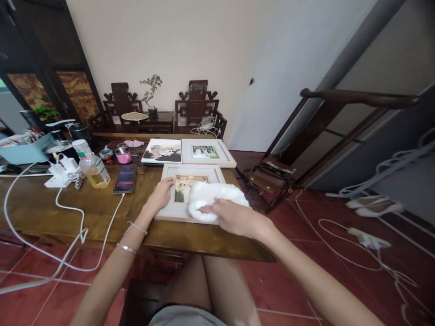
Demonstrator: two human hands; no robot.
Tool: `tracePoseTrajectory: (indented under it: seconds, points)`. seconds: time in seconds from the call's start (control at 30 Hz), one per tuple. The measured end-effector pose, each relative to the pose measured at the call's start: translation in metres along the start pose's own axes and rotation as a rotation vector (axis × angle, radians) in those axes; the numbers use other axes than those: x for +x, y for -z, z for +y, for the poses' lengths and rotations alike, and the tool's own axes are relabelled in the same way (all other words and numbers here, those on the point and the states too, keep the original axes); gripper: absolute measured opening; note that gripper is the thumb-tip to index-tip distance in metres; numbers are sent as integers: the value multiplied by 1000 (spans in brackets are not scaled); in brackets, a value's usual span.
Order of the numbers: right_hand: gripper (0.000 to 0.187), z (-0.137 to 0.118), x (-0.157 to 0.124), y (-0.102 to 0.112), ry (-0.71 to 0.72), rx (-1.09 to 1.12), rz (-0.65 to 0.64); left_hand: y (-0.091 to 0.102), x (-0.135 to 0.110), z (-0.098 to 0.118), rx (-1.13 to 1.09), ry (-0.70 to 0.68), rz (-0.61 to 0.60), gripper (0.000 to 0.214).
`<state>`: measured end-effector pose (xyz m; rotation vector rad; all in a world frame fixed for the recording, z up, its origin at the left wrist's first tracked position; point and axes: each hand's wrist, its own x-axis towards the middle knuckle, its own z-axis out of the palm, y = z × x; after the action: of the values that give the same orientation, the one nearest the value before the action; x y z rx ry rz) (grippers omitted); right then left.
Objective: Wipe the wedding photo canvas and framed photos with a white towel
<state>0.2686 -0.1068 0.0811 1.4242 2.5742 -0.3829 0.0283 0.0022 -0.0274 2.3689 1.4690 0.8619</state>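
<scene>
A picture frame with a pale border lies flat near the table's front edge. My left hand grips its left side, fingers bent over the border. Pressed on the right part of the same frame is a white fluffy cloth, bunched up and hiding much of the picture. My right hand is closed on this cloth, with the index finger pointing left along it. Just behind lie a second framed photo and a photo panel, side by side.
Left of my hands are a phone on a charging cable, a bottle of yellowish liquid, a pink cup and a white power strip. Beyond the table's right edge stands a wooden chair with a brown bag.
</scene>
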Motion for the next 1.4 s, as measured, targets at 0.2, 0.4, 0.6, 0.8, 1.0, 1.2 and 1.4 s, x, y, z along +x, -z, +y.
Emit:
tracePoseTrajectory:
  seconds: [0.2, 0.4, 0.6, 0.8, 1.0, 1.2, 1.4]
  points:
    - [77, -13, -25, -4, 56, 116, 7, -2, 1, -2, -3, -18, -13, 45]
    - [77, 50, 60, -16, -163, -59, 275, 0, 2, -4, -7, -45, -29, 48]
    - [62, 72, 107, 3, -177, -110, 354, 0, 1, -3, -10, -31, -13, 48]
    - [75, 47, 51, -22, -48, -104, 238, -4, 1, -3, -22, 6, 9, 45]
    - [76, 31, -40, -28, 205, 182, 219, -5, 0, -2, -28, 10, 11, 46]
    - [68, 28, 14, 26, -105, -8, 446, -1, 0, -1, -25, 0, -2, 48]
    - [67, 42, 100, 19, -118, -147, 295, 1, 0, 1, -19, 6, -12, 51]
